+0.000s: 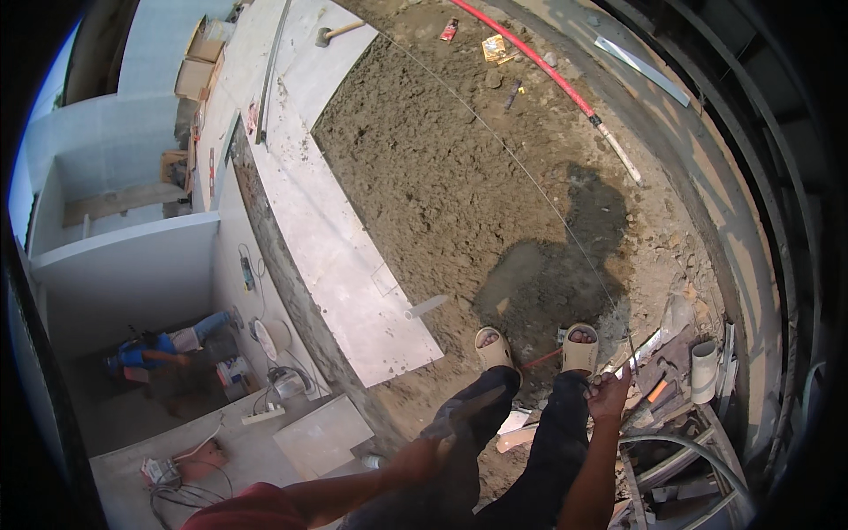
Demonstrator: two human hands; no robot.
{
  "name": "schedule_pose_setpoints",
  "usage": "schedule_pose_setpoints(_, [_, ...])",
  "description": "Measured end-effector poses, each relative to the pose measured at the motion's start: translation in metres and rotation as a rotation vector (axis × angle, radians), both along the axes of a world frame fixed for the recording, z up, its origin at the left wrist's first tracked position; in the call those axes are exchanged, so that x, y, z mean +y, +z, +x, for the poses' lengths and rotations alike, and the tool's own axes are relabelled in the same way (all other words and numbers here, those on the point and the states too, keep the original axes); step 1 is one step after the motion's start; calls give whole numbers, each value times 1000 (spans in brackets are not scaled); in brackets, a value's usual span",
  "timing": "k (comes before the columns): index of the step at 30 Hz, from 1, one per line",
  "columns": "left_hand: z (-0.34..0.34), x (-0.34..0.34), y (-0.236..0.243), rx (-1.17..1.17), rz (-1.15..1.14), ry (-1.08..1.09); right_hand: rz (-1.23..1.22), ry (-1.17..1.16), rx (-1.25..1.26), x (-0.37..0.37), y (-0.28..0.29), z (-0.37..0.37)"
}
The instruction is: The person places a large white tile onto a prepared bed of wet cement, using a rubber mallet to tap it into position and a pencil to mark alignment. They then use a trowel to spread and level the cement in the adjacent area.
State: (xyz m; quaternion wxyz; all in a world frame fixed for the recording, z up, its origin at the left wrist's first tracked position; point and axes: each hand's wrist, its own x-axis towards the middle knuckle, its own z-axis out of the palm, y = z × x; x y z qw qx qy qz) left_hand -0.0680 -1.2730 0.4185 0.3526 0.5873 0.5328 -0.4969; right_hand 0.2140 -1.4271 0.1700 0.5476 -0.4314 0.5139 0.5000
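I stand on a bed of brown sandy mortar [442, 168] in beige slippers [580, 349] and dark trousers. My right hand [608, 394] is at knee height beside my right leg, fingers pinched on a thin string line [530, 177] that runs taut across the mortar to the far end. My left hand [420, 456] is low in front of my left leg, closed around a dark flat tool [465, 408] that looks like a trowel; its blade lies over my left shin.
A row of light laid tiles [340, 256] borders the mortar on the left, with a drop beyond it to a lower floor where a person in blue [150, 350] crouches among cables. A red hose [530, 57] crosses the far side. White pipe [704, 371] and scrap lie right.
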Motion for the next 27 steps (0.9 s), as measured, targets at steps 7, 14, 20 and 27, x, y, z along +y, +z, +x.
schedule_pose_setpoints(7, [84, 65, -60, -181, 181, 82, 308, 1100, -243, 10, 90, -57])
schedule_pose_setpoints(14, [125, 189, -219, -418, 483, 25, 299, 1223, -286, 12, 92, -107])
schedule_pose_setpoints(20, [186, 318, -333, -483, 658, 70, 123, 991, -49, 42, 83, -155])
schedule_pose_setpoints(27, [127, 390, -384, -244, 463, 88, 67, 1106, 4, 64, 82, -169])
